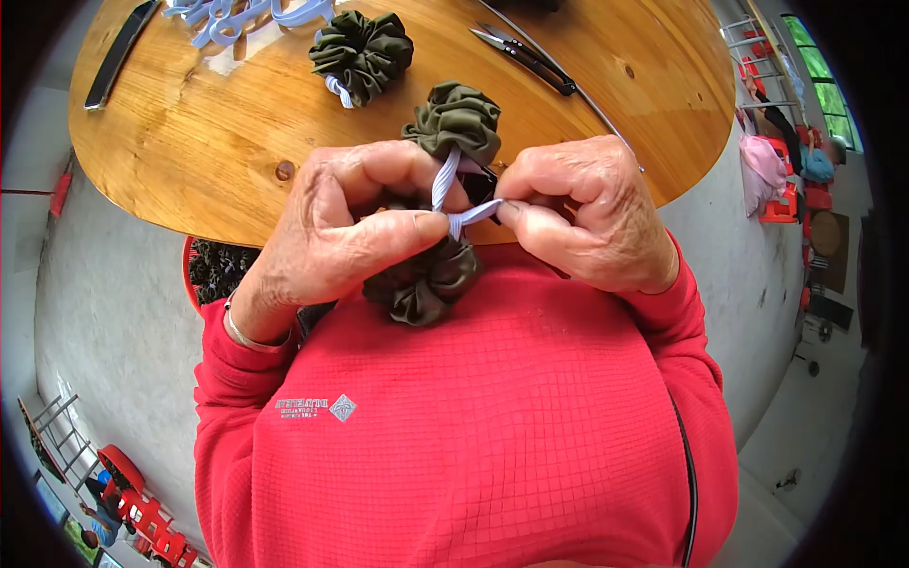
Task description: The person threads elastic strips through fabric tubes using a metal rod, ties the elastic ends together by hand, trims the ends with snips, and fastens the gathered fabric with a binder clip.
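My left hand (355, 208) is closed, its thumb and forefinger pinching a blue-and-white striped ribbon (443, 185) where it crosses a dark green scrunchie. One gathered part of green fabric (459, 118) rises above the fingers, and another (423, 282) hangs below my left thumb; whether they are one scrunchie or two is hidden by the hand. The ribbon's short end runs to my right hand (592, 213), which grips its tip between thumb and forefinger. Another dark green scrunchie (363, 57) with striped ribbon lies farther back on the wooden table (218, 142).
Loose striped ribbons (246, 17) lie at the table's back left, near a black bar (121, 55). Thread snips (525, 59) and a thin metal rod (595, 106) are at back right. A red container (192, 275) of dark pieces stands below the table edge. People sit in the background.
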A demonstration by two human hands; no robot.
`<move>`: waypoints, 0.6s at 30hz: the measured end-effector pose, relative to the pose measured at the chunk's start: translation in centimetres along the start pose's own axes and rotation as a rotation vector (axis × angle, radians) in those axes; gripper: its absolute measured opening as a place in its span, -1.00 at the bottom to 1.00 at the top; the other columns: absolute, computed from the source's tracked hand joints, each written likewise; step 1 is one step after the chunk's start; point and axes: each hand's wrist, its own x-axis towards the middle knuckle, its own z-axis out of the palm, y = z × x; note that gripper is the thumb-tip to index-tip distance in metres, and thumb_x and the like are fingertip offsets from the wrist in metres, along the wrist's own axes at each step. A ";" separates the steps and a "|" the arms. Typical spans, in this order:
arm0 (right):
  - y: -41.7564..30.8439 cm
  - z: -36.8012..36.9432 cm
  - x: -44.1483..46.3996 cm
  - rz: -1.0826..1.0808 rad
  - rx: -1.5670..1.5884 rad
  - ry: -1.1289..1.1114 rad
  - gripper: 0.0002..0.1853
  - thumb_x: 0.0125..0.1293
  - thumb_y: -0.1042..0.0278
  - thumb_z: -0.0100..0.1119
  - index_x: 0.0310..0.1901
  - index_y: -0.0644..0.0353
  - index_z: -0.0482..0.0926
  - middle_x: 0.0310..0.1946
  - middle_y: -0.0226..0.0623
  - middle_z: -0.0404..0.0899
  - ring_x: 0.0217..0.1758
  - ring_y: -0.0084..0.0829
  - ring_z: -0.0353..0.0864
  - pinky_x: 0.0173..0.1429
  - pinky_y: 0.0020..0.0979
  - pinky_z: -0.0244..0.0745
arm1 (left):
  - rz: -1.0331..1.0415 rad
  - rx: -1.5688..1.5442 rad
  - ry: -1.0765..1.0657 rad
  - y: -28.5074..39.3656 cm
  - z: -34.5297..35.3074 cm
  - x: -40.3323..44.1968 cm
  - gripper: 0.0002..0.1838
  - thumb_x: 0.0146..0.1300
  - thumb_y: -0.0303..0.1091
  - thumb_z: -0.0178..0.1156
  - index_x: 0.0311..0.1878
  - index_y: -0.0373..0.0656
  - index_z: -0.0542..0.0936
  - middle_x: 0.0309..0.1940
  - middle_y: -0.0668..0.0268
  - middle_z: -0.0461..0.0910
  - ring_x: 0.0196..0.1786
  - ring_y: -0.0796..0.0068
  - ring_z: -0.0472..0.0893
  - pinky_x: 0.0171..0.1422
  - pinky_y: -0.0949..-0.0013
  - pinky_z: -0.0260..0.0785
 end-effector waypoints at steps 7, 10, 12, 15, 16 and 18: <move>0.4 0.4 -0.1 -0.056 0.056 0.020 -0.97 0.00 0.61 0.15 -0.47 0.30 0.53 -0.63 -0.25 0.45 -0.62 -0.38 0.43 -0.51 -0.44 0.31 | -0.012 -0.148 0.033 -1.1 -0.4 -0.3 -0.79 0.11 -0.54 0.17 -0.17 -0.36 0.62 -0.30 0.29 0.63 -0.25 0.65 0.56 -0.11 0.55 0.42; 0.3 -1.0 0.1 -0.176 0.067 0.089 -0.76 -0.01 0.64 0.17 -0.23 0.29 0.57 -0.35 -0.25 0.55 -0.29 -0.47 0.51 -0.21 -0.48 0.39 | 0.007 -0.139 0.049 -0.7 -0.5 -0.2 -0.83 0.09 -0.55 0.17 -0.23 -0.35 0.64 -0.33 0.29 0.64 -0.27 0.65 0.56 -0.13 0.56 0.42; 0.7 -1.0 1.4 -0.391 -0.148 0.178 -0.62 -0.05 0.59 0.23 -0.10 0.25 0.54 -0.11 -0.20 0.54 0.04 -0.30 0.50 0.09 -0.37 0.35 | -0.006 -0.119 0.026 -0.1 -0.5 -0.3 -0.84 0.09 -0.55 0.17 -0.25 -0.35 0.64 -0.35 0.30 0.64 -0.28 0.65 0.56 -0.14 0.57 0.42; 1.1 0.1 2.5 -0.383 -0.234 0.072 -0.60 -0.09 0.59 0.25 -0.11 0.19 0.54 -0.04 -0.23 0.54 0.12 -0.23 0.48 0.21 -0.31 0.27 | -0.016 -0.056 0.002 1.2 -0.4 -0.5 -0.86 0.05 -0.54 0.21 -0.31 -0.35 0.65 -0.42 0.33 0.63 -0.33 0.68 0.54 -0.19 0.60 0.40; 1.5 0.4 2.7 -0.363 -0.239 0.012 -0.60 -0.10 0.59 0.25 -0.12 0.17 0.55 -0.03 -0.24 0.54 0.13 -0.22 0.47 0.23 -0.29 0.24 | 0.000 -0.002 -0.003 1.5 -0.5 -0.6 -0.87 0.03 -0.54 0.22 -0.32 -0.35 0.65 -0.43 0.33 0.63 -0.34 0.69 0.54 -0.21 0.60 0.40; 2.0 0.6 3.2 -0.435 -0.211 0.004 -0.67 -0.08 0.53 0.25 -0.18 0.17 0.54 -0.14 -0.26 0.54 -0.01 -0.24 0.52 0.05 -0.31 0.34 | -0.024 0.078 0.026 2.0 -0.7 -0.8 -0.87 -0.02 -0.53 0.26 -0.36 -0.34 0.65 -0.49 0.35 0.62 -0.39 0.71 0.53 -0.27 0.61 0.38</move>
